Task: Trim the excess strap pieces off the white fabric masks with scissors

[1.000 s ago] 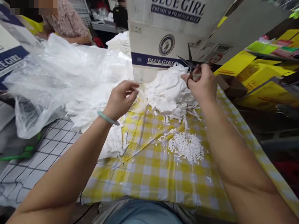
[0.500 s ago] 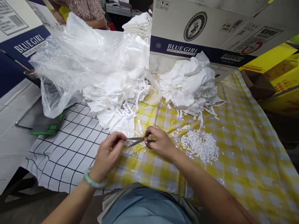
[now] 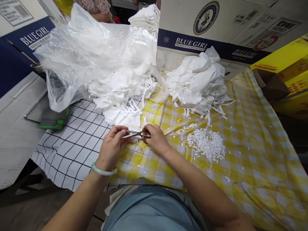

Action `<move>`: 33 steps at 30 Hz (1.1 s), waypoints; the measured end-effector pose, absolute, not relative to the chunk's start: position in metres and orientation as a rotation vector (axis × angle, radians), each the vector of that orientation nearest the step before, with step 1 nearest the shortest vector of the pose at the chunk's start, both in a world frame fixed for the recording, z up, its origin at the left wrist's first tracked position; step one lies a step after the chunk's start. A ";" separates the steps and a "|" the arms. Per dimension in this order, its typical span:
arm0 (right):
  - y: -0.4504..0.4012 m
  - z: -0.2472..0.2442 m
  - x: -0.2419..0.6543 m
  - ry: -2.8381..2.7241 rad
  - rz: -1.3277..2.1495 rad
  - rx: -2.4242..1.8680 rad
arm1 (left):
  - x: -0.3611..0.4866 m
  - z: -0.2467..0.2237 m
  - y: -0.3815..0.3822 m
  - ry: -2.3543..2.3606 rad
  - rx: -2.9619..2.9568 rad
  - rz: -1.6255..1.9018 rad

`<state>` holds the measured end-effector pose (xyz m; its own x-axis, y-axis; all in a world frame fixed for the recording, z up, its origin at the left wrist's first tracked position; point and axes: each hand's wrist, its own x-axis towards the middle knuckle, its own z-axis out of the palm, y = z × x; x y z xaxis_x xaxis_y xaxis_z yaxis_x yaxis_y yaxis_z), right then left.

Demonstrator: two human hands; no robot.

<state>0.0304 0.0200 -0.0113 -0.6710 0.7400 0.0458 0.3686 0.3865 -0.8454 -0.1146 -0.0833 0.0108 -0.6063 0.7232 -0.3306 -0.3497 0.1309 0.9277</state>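
Observation:
My right hand (image 3: 156,138) is closed round the handles of a pair of dark metal scissors (image 3: 139,133), whose blades point left and stand apart. At the blade tips, my left hand (image 3: 112,144) pinches thumb against fingers; what lies between them is too small to make out. A pale green bangle (image 3: 103,170) circles my left wrist. Just beyond the hands lies a heap of white cloth pieces (image 3: 120,118) with narrow straps, one strap end (image 3: 145,121) reaching close to the scissors. Right of my right hand is a pile of small white snippets (image 3: 207,144).
A second heap of white cloth (image 3: 196,80) lies against a beer carton (image 3: 185,48). Clear plastic (image 3: 79,48) covers the left heap. A green-edged grey item (image 3: 51,120) sits at left, by another carton (image 3: 29,35). Part of another person (image 3: 96,6) shows behind.
The camera view has tipped down a little. Both hands and the scissors have shifted slightly left over the table, towards the left cloth heap. My right hand keeps hold of the scissors.

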 end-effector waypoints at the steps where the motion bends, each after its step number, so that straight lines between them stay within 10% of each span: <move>1: 0.023 -0.011 0.030 -2.216 1.208 -0.974 | -0.114 0.011 -0.088 1.555 0.368 1.573; 15: 0.027 -0.009 0.054 -2.145 1.243 -1.041 | -0.128 0.008 -0.094 1.910 1.186 1.145; 25: -0.063 0.037 0.156 -2.049 1.971 -1.095 | -0.064 0.010 -0.075 1.140 0.114 1.496; 33: -0.050 0.025 0.186 -1.847 1.915 -1.160 | -0.050 0.033 -0.098 1.118 0.305 1.476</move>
